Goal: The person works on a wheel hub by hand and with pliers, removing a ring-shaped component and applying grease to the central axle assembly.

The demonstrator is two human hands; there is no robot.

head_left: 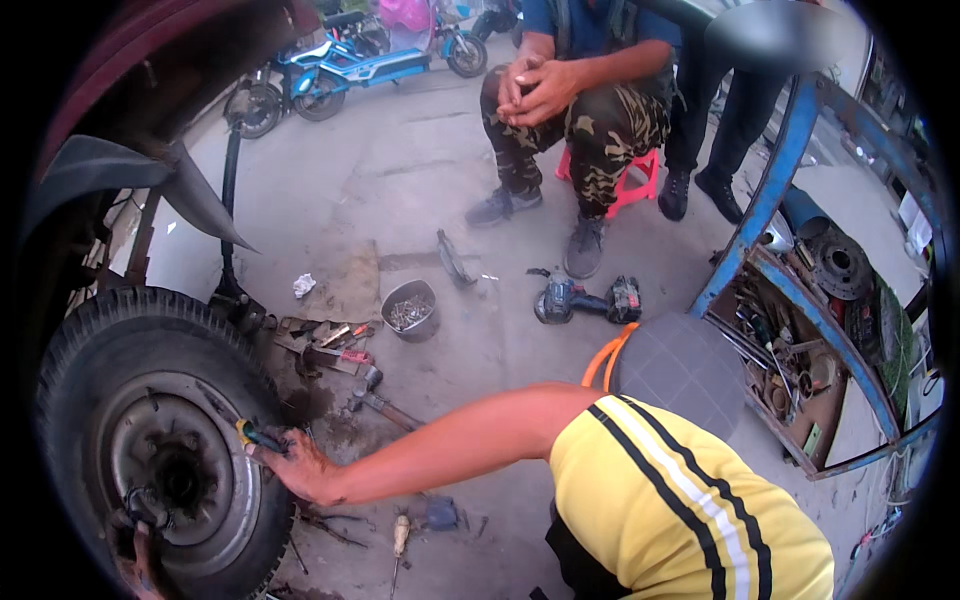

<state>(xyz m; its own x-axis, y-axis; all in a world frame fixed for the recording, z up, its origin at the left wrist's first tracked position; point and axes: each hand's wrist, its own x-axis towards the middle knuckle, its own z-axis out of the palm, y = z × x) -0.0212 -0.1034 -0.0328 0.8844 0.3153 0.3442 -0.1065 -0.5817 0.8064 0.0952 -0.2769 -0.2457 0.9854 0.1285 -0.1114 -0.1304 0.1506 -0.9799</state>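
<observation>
Head view: both hands at an upright tyred wheel

Nearest, an arm in a yellow striped sleeve (680,490) reaches across from the lower right. Its right hand (298,470) is closed around the green and yellow handle of a hand tool (256,437), whose metal shaft crosses in front of the rim's upper right edge. The wheel (160,435) stands at the left edge of the ground (490,350). The left hand (145,560) is at the wheel's lower left; it is dim and blurred, so I cannot tell how open it is or whether it has hold of anything.

A pale-handled screwdriver (401,535) lies on the ground, toward its near edge. Beyond it come a hammer (390,410) and a red-handled tool (350,356). Farther off stands a grey bucket (418,328) of small metal pieces, with a blue power tool (560,299) to its right.

Past these, a person in camouflage trousers (610,140) sits on a red stool (630,187), near another person's dark legs (725,120). A blue scooter (370,70) stands at the ground's far edge.
</observation>
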